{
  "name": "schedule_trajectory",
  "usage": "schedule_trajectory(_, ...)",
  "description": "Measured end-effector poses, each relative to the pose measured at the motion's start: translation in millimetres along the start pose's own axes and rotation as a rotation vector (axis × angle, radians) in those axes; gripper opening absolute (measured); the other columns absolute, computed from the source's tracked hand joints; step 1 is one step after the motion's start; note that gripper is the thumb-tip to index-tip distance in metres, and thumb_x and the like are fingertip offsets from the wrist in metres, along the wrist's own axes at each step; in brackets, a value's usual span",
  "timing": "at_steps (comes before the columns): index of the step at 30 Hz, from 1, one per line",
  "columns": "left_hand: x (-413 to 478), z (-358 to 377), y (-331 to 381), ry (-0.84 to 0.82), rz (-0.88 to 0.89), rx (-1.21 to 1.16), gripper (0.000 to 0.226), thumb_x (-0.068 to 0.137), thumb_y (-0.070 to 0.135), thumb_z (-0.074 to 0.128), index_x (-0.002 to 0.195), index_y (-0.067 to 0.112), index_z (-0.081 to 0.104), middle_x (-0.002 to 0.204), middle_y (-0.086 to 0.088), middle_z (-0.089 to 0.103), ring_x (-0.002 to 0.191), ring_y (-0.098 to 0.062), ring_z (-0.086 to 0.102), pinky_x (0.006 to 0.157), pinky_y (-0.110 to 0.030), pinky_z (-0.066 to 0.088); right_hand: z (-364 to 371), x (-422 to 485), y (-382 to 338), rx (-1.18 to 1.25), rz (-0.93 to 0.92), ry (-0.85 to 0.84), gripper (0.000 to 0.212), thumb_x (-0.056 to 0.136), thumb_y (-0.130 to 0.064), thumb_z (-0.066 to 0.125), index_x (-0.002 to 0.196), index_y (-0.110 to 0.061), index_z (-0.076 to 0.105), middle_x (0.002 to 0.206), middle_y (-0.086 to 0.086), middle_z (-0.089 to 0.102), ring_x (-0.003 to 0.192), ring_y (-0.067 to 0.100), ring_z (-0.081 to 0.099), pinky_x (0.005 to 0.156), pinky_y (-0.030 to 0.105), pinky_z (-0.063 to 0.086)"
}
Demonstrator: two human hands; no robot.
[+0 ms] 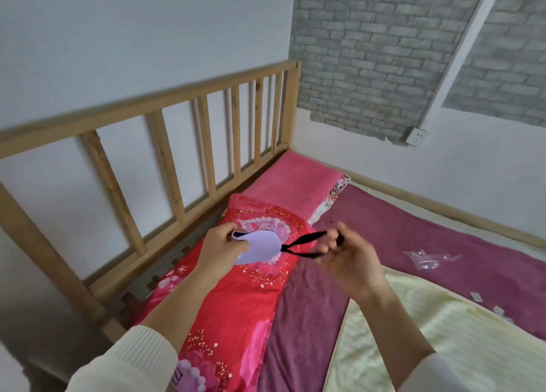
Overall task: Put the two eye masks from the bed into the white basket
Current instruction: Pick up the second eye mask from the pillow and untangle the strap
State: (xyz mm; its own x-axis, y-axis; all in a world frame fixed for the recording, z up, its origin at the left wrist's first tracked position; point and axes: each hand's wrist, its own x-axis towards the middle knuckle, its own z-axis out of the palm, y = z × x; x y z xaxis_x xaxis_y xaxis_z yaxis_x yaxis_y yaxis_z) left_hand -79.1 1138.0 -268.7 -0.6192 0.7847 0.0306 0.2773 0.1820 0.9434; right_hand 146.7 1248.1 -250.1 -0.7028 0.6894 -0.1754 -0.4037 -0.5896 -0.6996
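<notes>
Our left hand (224, 248) fingers pinch the edge of a lilac eye mask (261, 245), and our right hand (351, 263) fingers are curled around its black elastic strap (307, 239), pulling it taut. So we hold the mask in the air between both hands, above the red floral quilt (236, 303) on the bed (443, 244), near the wooden rail (165, 155). We see neither the second mask nor the white basket from here. The risk, as we judge it, is the stretched strap slipping from our right fingers and snapping back, jerking the mask loose onto the quilt.
</notes>
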Motion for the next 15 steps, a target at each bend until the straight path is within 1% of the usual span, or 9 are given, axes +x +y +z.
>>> schedule_trajectory(2, -1.5, -2.2, -2.7, -0.061, 0.080, 0.074, 0.004, 0.064, -0.001, 0.062, 0.066, 0.001, 0.059, 0.058, -0.007, 0.053, 0.055, -0.016, 0.043, 0.055, -0.030, 0.032, 10.5, 7.2, -0.8, 0.112, -0.078, -0.003, 0.021, 0.081, -0.026, 0.058, 0.096, -0.013, 0.065, 0.091, 0.003, 0.071, 0.090, 0.018, 0.067, 0.082, 0.033, 0.050)
schedule_trajectory(4, -2.5, -4.7, -5.5, -0.106, 0.131, 0.116, 0.009, 0.064, -0.003, 0.061, 0.062, 0.004, 0.058, 0.056, -0.010, 0.053, 0.052, -0.014, 0.041, 0.052, -0.029, 0.030, 20.0, 16.3, 2.3, -0.027, -0.141, 0.146, 0.022, 0.084, -0.019, 0.048, 0.098, -0.012, 0.064, 0.098, 0.004, 0.067, 0.093, 0.020, 0.062, 0.080, 0.034, 0.045)
schedule_trajectory(6, -2.1, -9.7, -6.3, -0.115, 0.169, 0.136, 0.011, 0.065, -0.001, 0.064, 0.060, 0.008, 0.059, 0.058, -0.017, 0.056, 0.050, -0.013, 0.042, 0.050, -0.029, 0.029, 23.8, 24.4, 7.3, -0.629, -0.291, 0.363, 0.017, 0.088, -0.009, 0.041, 0.081, -0.009, 0.057, 0.078, 0.008, 0.053, 0.072, 0.022, 0.047, 0.060, 0.029, 0.036)
schedule_trajectory(8, -0.8, -18.2, -6.0, -0.111, 0.190, 0.125, 0.012, 0.065, 0.004, 0.065, 0.058, 0.012, 0.060, 0.060, -0.015, 0.060, 0.050, -0.012, 0.043, 0.049, -0.029, 0.031, 19.1, 32.4, 13.7, -1.423, -0.343, 0.430, 0.022, 0.089, -0.004, 0.038, 0.073, -0.015, 0.049, 0.068, 0.008, 0.052, 0.062, 0.026, 0.046, 0.063, 0.032, 0.034)
schedule_trajectory(9, 0.5, -23.4, -5.3, -0.107, 0.195, 0.113, 0.011, 0.064, 0.006, 0.064, 0.058, 0.014, 0.060, 0.061, -0.013, 0.060, 0.050, -0.011, 0.044, 0.048, -0.028, 0.031, 18.5, 34.9, 15.6, -1.768, -0.299, 0.437, 0.022, 0.087, -0.003, 0.040, 0.076, -0.015, 0.054, 0.071, 0.010, 0.060, 0.065, 0.033, 0.054, 0.068, 0.035, 0.037)
schedule_trajectory(10, 1.8, -28.7, -4.6, -0.101, 0.197, 0.102, 0.009, 0.064, 0.008, 0.062, 0.058, 0.014, 0.060, 0.062, -0.014, 0.060, 0.052, -0.011, 0.044, 0.049, -0.027, 0.031, 19.5, 35.1, 16.6, -1.976, -0.244, 0.424, 0.020, 0.085, -0.004, 0.044, 0.077, -0.014, 0.059, 0.077, 0.012, 0.067, 0.072, 0.036, 0.061, 0.070, 0.037, 0.040)
schedule_trajectory(11, 4.2, -33.8, -4.2, -0.095, 0.194, 0.090, 0.008, 0.065, 0.007, 0.061, 0.060, 0.013, 0.061, 0.064, -0.016, 0.060, 0.053, -0.012, 0.044, 0.050, -0.027, 0.032, 21.0, 36.0, 17.0, -2.089, -0.180, 0.381, 0.019, 0.085, -0.006, 0.049, 0.072, -0.013, 0.061, 0.080, 0.015, 0.070, 0.076, 0.036, 0.065, 0.068, 0.035, 0.044)
schedule_trajectory(13, 9.0, -42.3, -3.9, -0.076, 0.181, 0.049, 0.008, 0.068, -0.001, 0.060, 0.066, 0.005, 0.063, 0.065, -0.019, 0.059, 0.056, -0.012, 0.045, 0.051, -0.026, 0.034, 24.5, 35.7, 18.5, -2.083, -0.005, 0.166, 0.030, 0.083, -0.010, 0.055, 0.054, -0.015, 0.056, 0.072, 0.014, 0.074, 0.069, 0.029, 0.072, 0.062, 0.030, 0.053)
schedule_trajectory(15, 13.4, -48.5, -4.1, -0.041, 0.152, -0.024, 0.011, 0.069, -0.006, 0.061, 0.068, 0.005, 0.063, 0.062, -0.011, 0.057, 0.054, -0.010, 0.044, 0.047, -0.017, 0.034, 30.5, 32.8, 22.9, -1.753, 0.123, -0.091, 0.030, 0.078, -0.011, 0.060, 0.049, -0.017, 0.065, 0.056, 0.005, 0.073, 0.052, 0.019, 0.071, 0.065, 0.032, 0.060)
